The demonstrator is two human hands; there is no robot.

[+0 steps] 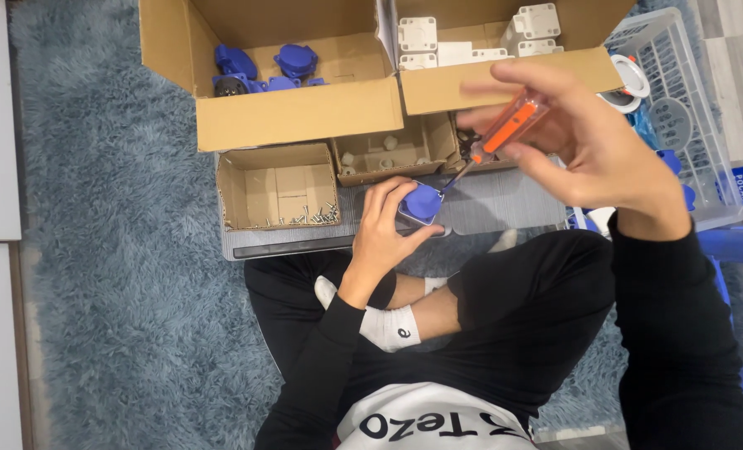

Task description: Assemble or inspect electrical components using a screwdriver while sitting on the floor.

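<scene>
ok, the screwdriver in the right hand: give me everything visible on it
The screwdriver has a translucent orange plastic-looking handle, a black collar and a thin dark metal shaft. It slants down to the left, handle high, tip low. The right hand grips the handle, its fingers partly blurred. The tip meets the edge of a small blue part that the left hand holds on a grey ribbed board. The tip's type is too small to tell.

A shaggy grey-blue rug (121, 250) is spread over the floor, and cardboard boxes (296, 108), a grey board (505, 204) and a white basket (688, 108) are set on it.
</scene>
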